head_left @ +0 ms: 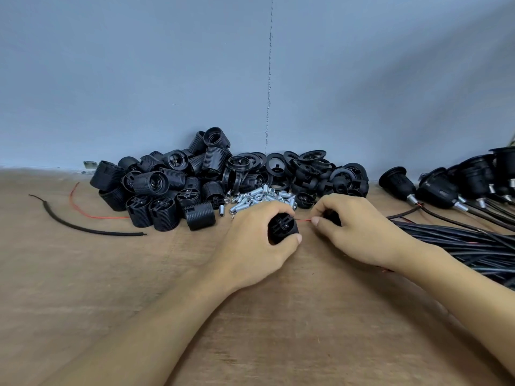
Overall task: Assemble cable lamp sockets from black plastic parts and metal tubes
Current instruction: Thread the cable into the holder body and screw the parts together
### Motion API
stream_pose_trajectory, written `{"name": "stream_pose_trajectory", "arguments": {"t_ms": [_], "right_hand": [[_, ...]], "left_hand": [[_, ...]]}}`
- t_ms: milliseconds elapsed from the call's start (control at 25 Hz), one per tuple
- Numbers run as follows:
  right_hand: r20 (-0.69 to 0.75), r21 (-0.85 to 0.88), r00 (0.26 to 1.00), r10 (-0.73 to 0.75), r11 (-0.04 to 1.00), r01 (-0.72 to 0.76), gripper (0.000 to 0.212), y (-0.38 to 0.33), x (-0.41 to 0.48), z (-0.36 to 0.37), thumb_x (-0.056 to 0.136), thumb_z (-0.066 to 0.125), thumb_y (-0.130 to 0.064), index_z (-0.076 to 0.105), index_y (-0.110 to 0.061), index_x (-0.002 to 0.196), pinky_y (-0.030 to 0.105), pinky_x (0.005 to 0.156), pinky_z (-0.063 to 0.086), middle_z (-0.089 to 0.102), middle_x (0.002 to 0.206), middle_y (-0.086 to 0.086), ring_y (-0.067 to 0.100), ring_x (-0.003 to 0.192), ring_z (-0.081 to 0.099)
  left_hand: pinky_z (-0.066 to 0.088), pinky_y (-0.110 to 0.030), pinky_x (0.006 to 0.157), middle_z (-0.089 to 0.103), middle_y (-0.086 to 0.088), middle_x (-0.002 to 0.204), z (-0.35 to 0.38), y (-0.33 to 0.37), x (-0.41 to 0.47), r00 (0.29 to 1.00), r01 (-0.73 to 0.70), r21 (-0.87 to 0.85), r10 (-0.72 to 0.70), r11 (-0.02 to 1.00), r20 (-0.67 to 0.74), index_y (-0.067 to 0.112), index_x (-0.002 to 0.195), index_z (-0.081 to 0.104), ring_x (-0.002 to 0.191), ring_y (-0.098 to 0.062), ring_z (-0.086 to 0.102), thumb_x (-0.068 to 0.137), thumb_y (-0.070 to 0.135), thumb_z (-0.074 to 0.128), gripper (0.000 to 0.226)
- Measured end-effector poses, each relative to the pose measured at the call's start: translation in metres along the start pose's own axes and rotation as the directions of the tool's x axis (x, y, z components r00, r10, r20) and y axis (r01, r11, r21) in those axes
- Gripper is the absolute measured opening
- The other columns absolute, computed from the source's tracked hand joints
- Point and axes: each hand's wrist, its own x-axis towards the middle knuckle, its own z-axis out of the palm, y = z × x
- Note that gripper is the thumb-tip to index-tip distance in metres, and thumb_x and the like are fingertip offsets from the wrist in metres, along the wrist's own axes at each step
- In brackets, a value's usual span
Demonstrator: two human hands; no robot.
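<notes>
My left hand (256, 238) is curled tight round a black ribbed plastic socket body (282, 228), just in front of the heap of small silver threaded metal tubes (262, 196). Beside it, my right hand (362, 227) sits knuckles up, thumb and fingers pinching a thin red wire (304, 219) that reaches the socket.

Your left hand (259, 240), curled in a full grip, sits at 9 o'clock from your right hand (359, 229) (fingertips pinched).
</notes>
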Motion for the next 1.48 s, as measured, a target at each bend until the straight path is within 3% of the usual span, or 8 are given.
{"name": "stream_pose_trajectory", "arguments": {"t_ms": [280,480,600,760,920,1080,1240,1480], "right_hand": [[-0.060,0.397,0.987,0.147,0.911,-0.112,0.017,-0.014,-0.005,0.001,0.091,0.057,-0.025,0.061,-0.024,0.074,0.015,0.050,0.035,0.061,0.067,-0.011,0.005,0.054,0.044],[-0.013,0.371,0.999,0.040,0.928,-0.032,0.027,-0.022,-0.008,0.003,0.093,0.066,-0.041,0.061,-0.022,0.074,0.016,0.059,0.038,0.057,0.065,-0.014,0.000,0.059,0.046],[-0.022,0.412,1.000,0.015,0.911,-0.005,0.010,-0.023,-0.008,0.002,0.094,0.068,-0.026,0.072,-0.027,0.086,0.014,0.070,0.042,0.064,0.072,-0.016,-0.002,0.069,0.054],[-0.015,0.466,1.000,0.023,0.884,-0.014,0.014,-0.025,-0.008,0.006,0.095,0.065,-0.017,0.072,-0.027,0.087,0.014,0.073,0.042,0.065,0.074,-0.016,-0.001,0.072,0.057],[0.043,0.539,0.996,0.072,0.838,-0.084,0.015,-0.025,-0.008,0.007,0.092,0.063,-0.016,0.070,-0.025,0.084,0.021,0.066,0.041,0.062,0.071,-0.011,0.007,0.067,0.052],[0.042,0.603,0.998,0.054,0.795,-0.069,0.009,-0.027,-0.010,0.002,0.080,0.059,-0.024,0.067,-0.024,0.077,0.010,0.055,0.036,0.058,0.064,-0.012,0.002,0.056,0.046],[0.054,0.664,0.997,0.062,0.743,-0.082,0.008,-0.025,-0.009,0.000,0.089,0.068,-0.009,0.069,-0.015,0.084,0.009,0.059,0.041,0.062,0.067,-0.010,0.003,0.062,0.053],[0.059,0.698,0.996,0.074,0.710,-0.094,0.007,-0.026,-0.010,-0.002,0.091,0.069,-0.011,0.070,-0.014,0.084,0.013,0.062,0.042,0.061,0.071,-0.006,0.007,0.066,0.053]], "left_hand": [[0.044,-0.017,0.095,0.067,0.016,0.106,0.000,-0.005,0.003,0.988,-0.023,0.019,0.025,1.000,-0.150,0.024,0.109,0.069,0.100,0.000,0.060,0.074,0.018,0.085,0.039],[0.036,-0.002,0.084,0.067,0.016,0.100,0.002,-0.008,0.004,0.992,-0.020,0.068,0.028,0.997,-0.125,0.026,0.104,0.069,0.094,0.001,0.058,0.072,0.016,0.083,0.036],[0.038,-0.005,0.082,0.069,0.015,0.098,0.002,-0.008,0.005,0.993,-0.010,0.075,0.019,0.997,-0.115,0.025,0.102,0.070,0.093,0.000,0.060,0.074,0.017,0.082,0.032],[0.044,-0.018,0.085,0.070,0.014,0.094,0.001,-0.007,0.005,0.994,-0.013,0.078,0.021,0.997,-0.105,0.025,0.101,0.072,0.091,-0.002,0.061,0.074,0.018,0.080,0.029],[0.045,-0.021,0.086,0.070,0.016,0.092,0.001,-0.008,0.004,0.995,-0.023,0.058,0.028,0.998,-0.095,0.030,0.101,0.070,0.091,-0.001,0.062,0.074,0.021,0.080,0.031],[0.041,-0.009,0.080,0.070,0.021,0.090,0.001,-0.010,0.003,0.997,0.009,-0.003,-0.009,1.000,-0.080,0.038,0.101,0.060,0.091,0.002,0.062,0.073,0.031,0.085,0.038],[0.045,-0.015,0.083,0.069,0.021,0.091,0.003,-0.009,0.002,0.992,-0.029,-0.011,0.028,1.000,-0.126,0.034,0.101,0.061,0.091,0.001,0.064,0.071,0.032,0.084,0.038],[0.037,-0.007,0.083,0.063,0.021,0.097,0.005,-0.010,0.001,0.972,-0.111,0.062,0.122,0.992,-0.201,0.031,0.102,0.059,0.093,0.002,0.056,0.074,0.023,0.082,0.038]]}}
